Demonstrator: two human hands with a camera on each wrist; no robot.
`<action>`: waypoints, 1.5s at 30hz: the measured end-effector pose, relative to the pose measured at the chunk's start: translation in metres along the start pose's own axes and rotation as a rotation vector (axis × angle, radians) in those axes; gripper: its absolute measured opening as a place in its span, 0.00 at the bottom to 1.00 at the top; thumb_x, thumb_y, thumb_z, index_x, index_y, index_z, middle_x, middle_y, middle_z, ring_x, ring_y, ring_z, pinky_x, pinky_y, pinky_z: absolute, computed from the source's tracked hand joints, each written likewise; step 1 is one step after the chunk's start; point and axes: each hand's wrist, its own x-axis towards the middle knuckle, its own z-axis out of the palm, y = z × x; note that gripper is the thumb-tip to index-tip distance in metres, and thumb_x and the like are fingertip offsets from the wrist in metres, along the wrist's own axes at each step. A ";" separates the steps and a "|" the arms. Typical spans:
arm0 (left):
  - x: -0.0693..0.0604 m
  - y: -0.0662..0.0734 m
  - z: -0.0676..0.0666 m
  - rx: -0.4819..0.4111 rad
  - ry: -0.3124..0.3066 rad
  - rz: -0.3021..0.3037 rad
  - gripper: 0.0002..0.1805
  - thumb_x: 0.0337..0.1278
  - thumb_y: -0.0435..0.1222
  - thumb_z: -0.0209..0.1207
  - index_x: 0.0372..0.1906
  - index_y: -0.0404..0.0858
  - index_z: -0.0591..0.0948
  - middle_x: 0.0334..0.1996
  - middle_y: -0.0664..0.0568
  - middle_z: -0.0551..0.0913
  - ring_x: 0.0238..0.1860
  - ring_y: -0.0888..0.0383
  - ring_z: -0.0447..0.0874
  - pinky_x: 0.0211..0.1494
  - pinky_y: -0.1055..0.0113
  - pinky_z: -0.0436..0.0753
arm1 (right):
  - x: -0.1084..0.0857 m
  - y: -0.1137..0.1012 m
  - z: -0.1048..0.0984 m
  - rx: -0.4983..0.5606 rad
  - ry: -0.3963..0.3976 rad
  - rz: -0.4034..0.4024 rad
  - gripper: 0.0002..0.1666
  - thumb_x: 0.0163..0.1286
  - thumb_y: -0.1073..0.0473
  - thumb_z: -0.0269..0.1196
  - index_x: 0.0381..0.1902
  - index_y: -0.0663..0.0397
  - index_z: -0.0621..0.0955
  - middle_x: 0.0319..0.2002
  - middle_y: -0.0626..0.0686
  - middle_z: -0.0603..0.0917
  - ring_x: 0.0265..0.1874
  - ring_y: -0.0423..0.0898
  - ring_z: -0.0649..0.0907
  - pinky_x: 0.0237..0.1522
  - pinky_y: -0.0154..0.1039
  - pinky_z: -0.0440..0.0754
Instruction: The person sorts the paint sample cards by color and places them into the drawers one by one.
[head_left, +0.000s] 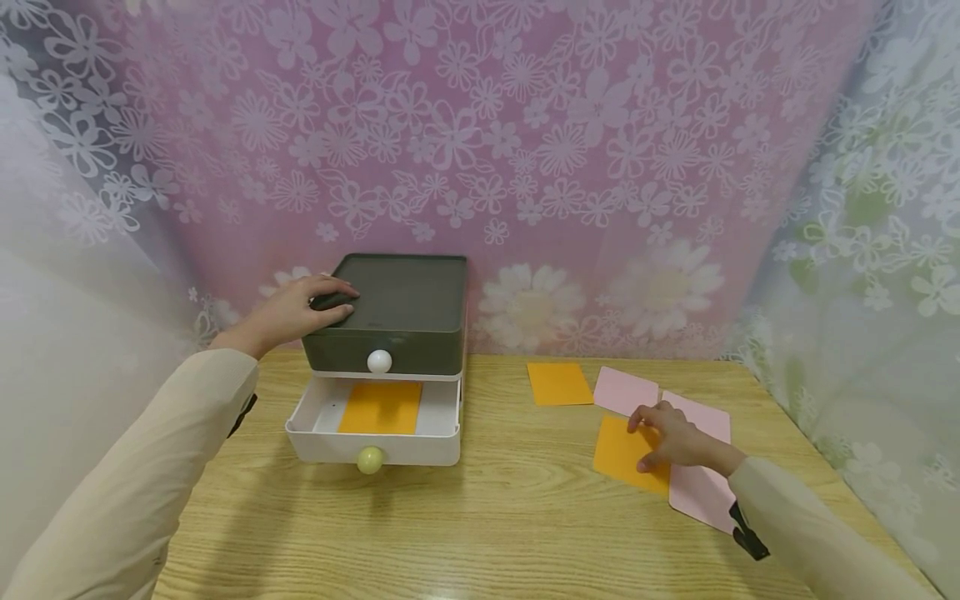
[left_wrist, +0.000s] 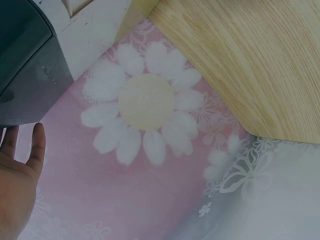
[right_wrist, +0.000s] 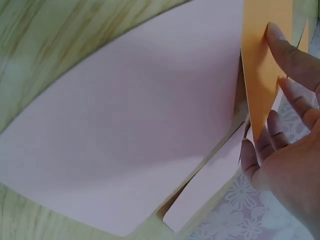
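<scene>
My left hand (head_left: 303,308) rests on the left edge of a small drawer unit (head_left: 405,292) with a dark green-grey top; its fingers lie fairly straight on the lid. In the left wrist view, fingertips of the left hand (left_wrist: 17,175) touch the dark casing (left_wrist: 40,75). The white lower drawer (head_left: 442,408) is pulled out, with an orange card (head_left: 381,408) lying in it. On the right, my right hand (head_left: 675,437) pinches another orange card (head_left: 618,454) between thumb and fingers. Seen from the right wrist, this orange card (right_wrist: 257,65) is tilted, partly covering the fingers.
A third orange card (head_left: 558,384) lies behind the right hand. Beside it is a small pink card (head_left: 626,390), and a larger pink card (head_left: 693,496) lies partly under the right hand. A flowered curtain (head_left: 525,167) hangs behind the wooden table (head_left: 517,533).
</scene>
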 end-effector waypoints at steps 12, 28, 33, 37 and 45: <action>0.000 0.000 0.000 -0.002 0.010 -0.002 0.21 0.60 0.47 0.55 0.55 0.44 0.77 0.61 0.43 0.69 0.65 0.42 0.59 0.66 0.42 0.58 | 0.008 -0.005 -0.029 0.091 -0.215 -0.171 0.14 0.54 0.71 0.62 0.38 0.52 0.80 0.43 0.53 0.80 0.42 0.49 0.71 0.39 0.38 0.68; 0.000 -0.001 0.001 -0.008 0.006 -0.005 0.21 0.59 0.48 0.54 0.56 0.45 0.76 0.62 0.43 0.69 0.66 0.42 0.58 0.66 0.41 0.57 | 0.018 -0.025 -0.057 0.451 -0.334 -0.061 0.20 0.65 0.63 0.56 0.55 0.60 0.72 0.59 0.61 0.68 0.50 0.51 0.69 0.43 0.40 0.75; 0.001 -0.002 0.001 -0.010 0.012 -0.002 0.21 0.59 0.47 0.55 0.55 0.45 0.77 0.61 0.44 0.70 0.67 0.42 0.58 0.66 0.41 0.57 | 0.022 -0.046 -0.052 0.513 -0.295 -0.045 0.23 0.65 0.58 0.58 0.57 0.54 0.71 0.64 0.57 0.63 0.54 0.51 0.69 0.50 0.42 0.73; 0.001 -0.002 0.001 -0.006 0.012 0.001 0.21 0.59 0.46 0.55 0.55 0.44 0.77 0.61 0.44 0.70 0.66 0.42 0.58 0.66 0.41 0.57 | 0.026 -0.069 -0.047 0.556 -0.298 -0.054 0.24 0.65 0.56 0.59 0.59 0.50 0.71 0.66 0.53 0.62 0.58 0.50 0.69 0.54 0.45 0.70; 0.000 -0.001 0.000 -0.004 0.004 0.000 0.21 0.60 0.46 0.54 0.56 0.43 0.76 0.61 0.43 0.69 0.66 0.41 0.58 0.66 0.41 0.57 | 0.034 -0.123 -0.030 0.786 -0.386 -0.214 0.24 0.66 0.66 0.56 0.60 0.58 0.69 0.59 0.54 0.69 0.37 0.42 0.74 0.39 0.37 0.67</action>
